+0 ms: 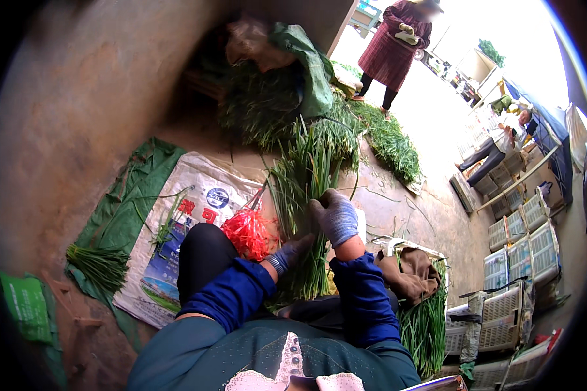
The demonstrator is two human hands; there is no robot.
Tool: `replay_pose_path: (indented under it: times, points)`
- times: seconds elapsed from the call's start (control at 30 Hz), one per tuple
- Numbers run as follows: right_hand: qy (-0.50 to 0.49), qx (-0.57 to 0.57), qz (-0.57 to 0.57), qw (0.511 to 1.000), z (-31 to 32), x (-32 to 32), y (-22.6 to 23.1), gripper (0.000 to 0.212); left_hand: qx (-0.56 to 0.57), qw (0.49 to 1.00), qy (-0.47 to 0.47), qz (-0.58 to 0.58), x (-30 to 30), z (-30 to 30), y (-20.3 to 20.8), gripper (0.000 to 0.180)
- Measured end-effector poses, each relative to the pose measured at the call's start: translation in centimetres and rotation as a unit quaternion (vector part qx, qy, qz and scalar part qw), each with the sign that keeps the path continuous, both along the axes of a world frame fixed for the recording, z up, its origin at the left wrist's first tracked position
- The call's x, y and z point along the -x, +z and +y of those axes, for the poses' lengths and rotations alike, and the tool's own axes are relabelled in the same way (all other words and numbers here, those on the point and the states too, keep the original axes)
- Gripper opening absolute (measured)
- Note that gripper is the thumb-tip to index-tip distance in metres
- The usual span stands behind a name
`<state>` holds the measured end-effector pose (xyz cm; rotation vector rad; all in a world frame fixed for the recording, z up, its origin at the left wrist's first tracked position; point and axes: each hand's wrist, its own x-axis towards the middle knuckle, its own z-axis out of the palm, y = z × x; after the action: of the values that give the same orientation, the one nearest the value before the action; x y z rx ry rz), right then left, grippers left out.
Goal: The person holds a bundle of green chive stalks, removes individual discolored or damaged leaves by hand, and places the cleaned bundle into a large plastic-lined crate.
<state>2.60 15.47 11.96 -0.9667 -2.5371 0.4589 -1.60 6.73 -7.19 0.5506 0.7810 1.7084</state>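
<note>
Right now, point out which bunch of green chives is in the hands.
The long bunch at centre, gripped by both gloved hands; the small bundle on the left lies untouched on the green sheet.

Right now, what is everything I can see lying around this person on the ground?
Bunch of green leaves: one, green, held in front of the knees by both hands.
Red string bundle: one, red, on the sack beside the left hand.
Printed sack: one, white and blue, flat on the ground at left.
Tied green bundle: one, green, at the sack's left edge.
Heaps of greens: several, green, ahead on the ground.
Crate of greens: one, white, at right, with a brown cloth on it.
Plastic crates: many, white, stacked far right.
Other people: two, far side, one standing and one seated.
Left hand: dark glove, fingers on the leaves.
Right hand: grey glove, fingers closed round the leaves.
</note>
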Motion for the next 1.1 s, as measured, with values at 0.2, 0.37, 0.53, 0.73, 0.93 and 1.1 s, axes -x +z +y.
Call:
replay_pose_path:
  times: [0.2, 0.37, 0.53, 0.73, 0.93, 1.1]
  points:
    - [0.009, 0.141, 0.165, 0.976, -0.9, -0.7, -1.5, 0.017, 0.045, 0.981, -0.113, -0.154, 0.7, -1.7, 1.4, 0.057]
    - [0.002, 0.277, 0.260, 0.925, -1.0, -0.1, -1.8, 0.012, 0.004, 0.983, -0.086, -0.159, 0.6, -1.1, 0.6, 0.053]
    - [0.026, 0.299, 0.190, 0.935, -0.7, 0.7, -1.7, 0.015, 0.013, 0.996, -0.037, -0.074, 0.8, -1.5, 2.4, 0.051]
    - [0.008, 0.114, 0.011, 0.993, -0.6, 2.7, -1.7, 0.017, -0.042, 0.998, 0.039, 0.031, 0.5, 0.0, -0.1, 0.060]
    - [-0.021, 0.201, 0.094, 0.975, 1.0, 2.1, -3.7, 0.016, -0.045, 0.999, 0.022, -0.014, 0.4, 0.4, -0.1, 0.067]
    - [-0.029, 0.268, 0.152, 0.951, 0.4, 1.0, -3.2, 0.018, 0.008, 1.000, -0.003, 0.009, 0.8, -0.4, -0.1, 0.068]
